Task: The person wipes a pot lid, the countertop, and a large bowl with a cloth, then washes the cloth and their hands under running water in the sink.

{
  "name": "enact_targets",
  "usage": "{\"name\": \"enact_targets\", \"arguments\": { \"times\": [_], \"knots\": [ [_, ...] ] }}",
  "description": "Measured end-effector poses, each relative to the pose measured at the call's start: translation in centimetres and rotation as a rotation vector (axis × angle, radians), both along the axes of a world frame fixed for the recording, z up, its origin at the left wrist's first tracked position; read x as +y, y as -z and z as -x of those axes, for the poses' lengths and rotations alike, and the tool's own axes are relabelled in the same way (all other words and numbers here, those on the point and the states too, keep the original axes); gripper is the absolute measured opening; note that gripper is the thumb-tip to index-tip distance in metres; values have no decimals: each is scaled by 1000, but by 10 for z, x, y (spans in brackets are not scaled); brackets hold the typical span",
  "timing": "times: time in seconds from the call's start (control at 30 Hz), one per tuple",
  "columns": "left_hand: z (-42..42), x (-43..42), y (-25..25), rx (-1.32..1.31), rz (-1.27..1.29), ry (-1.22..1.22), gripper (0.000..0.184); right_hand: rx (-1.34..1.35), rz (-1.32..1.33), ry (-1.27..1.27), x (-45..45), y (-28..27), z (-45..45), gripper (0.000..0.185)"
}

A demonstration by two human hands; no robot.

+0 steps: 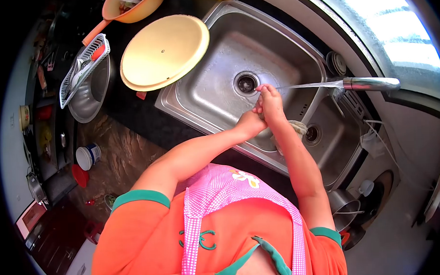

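Both hands meet over the large basin of a steel sink [212, 55], close to its drain [246, 83]. My left hand [251, 123] is closed and presses against my right hand [271, 105]. The fingers of my right hand are curled together, and anything inside either hand is hidden. A stream of water [308, 85] runs from the metal faucet [371, 83] to the fingertips of my right hand. A pale cloth [297, 129] lies on the sink divider, partly behind my right forearm.
A large yellow lid [164, 52] rests left of the sink. Beyond it are an orange pan [138, 10], a white rack [84, 69] and a metal bowl [90, 96]. The small basin [334, 150] is on the right, with a metal pot [342, 208] below it.
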State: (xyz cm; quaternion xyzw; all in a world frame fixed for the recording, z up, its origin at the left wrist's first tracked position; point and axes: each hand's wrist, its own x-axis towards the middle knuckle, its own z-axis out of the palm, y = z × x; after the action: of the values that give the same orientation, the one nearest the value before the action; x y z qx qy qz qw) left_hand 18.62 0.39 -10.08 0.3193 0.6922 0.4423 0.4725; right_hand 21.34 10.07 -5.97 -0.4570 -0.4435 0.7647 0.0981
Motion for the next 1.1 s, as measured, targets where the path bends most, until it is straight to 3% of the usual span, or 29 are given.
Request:
{"name": "enact_targets", "arguments": {
  "times": [0.13,0.23,0.37,0.4,0.43,0.5,0.6,0.77,0.87,1.03,1.1],
  "knots": [
    [6,13,-8,248,283,178,33,-19,44,189,6,21,-8,18],
    [8,17,-17,242,366,184,32,19,76,279,7,30,-13,19],
    [13,14,-31,334,317,109,27,93,187,412,9,10,-15,20],
    [18,12,-25,369,274,65,25,133,197,397,21,32,-26,23],
    [23,10,-23,406,234,17,24,60,94,333,32,28,-39,29],
    [40,5,-37,307,193,-5,25,72,94,455,51,9,-56,40],
    [52,-10,-35,268,195,-72,25,34,25,511,86,-6,-84,34],
    [44,-23,-27,125,198,-56,31,121,-43,402,111,-49,-91,27],
    [36,-27,-25,65,198,-51,29,128,56,416,106,-57,-84,35],
    [44,-36,-29,3,178,-122,28,236,409,616,123,-8,-138,44],
    [48,-40,-38,-13,146,-196,30,245,365,633,151,25,-180,26]
  ]
}}
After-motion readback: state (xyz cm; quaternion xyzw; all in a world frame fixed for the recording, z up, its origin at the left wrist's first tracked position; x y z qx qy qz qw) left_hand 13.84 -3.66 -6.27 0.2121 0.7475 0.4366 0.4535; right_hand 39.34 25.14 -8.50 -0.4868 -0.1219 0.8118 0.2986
